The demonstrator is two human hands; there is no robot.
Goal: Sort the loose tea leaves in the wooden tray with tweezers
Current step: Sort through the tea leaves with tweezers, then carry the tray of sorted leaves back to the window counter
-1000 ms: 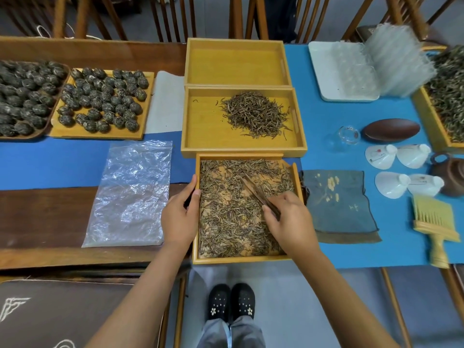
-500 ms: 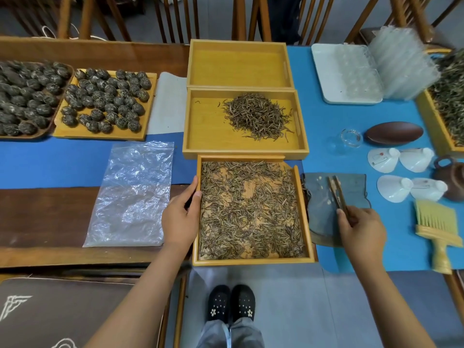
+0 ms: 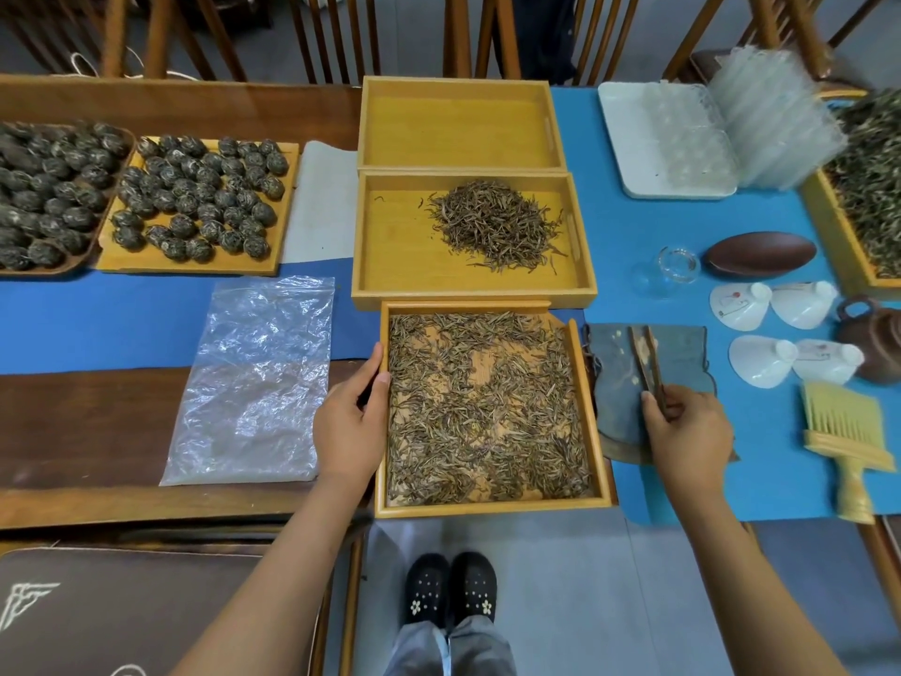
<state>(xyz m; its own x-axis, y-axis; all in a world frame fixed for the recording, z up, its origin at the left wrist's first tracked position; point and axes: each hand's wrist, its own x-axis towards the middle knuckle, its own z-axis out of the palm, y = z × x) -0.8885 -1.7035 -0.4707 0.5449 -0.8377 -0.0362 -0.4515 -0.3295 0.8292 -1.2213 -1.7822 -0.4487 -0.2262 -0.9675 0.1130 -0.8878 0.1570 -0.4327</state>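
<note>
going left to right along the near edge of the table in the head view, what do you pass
plastic bag → left hand → wooden tray of tea leaves → dark cloth → tweezers in right hand → brush

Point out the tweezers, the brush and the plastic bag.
tweezers (image 3: 646, 356): head view, middle of the dark blades over the cloth.
brush (image 3: 839, 417): head view, on the bristles.
plastic bag (image 3: 253, 383): head view, centre of the sheet.

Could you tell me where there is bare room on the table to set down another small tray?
The far tray holds nothing. Bare blue cloth lies between the middle tray and the glass cup; bare wood lies left of the plastic bag. It is crowded right of the tweezers: white funnels, brush, teapot.
</note>
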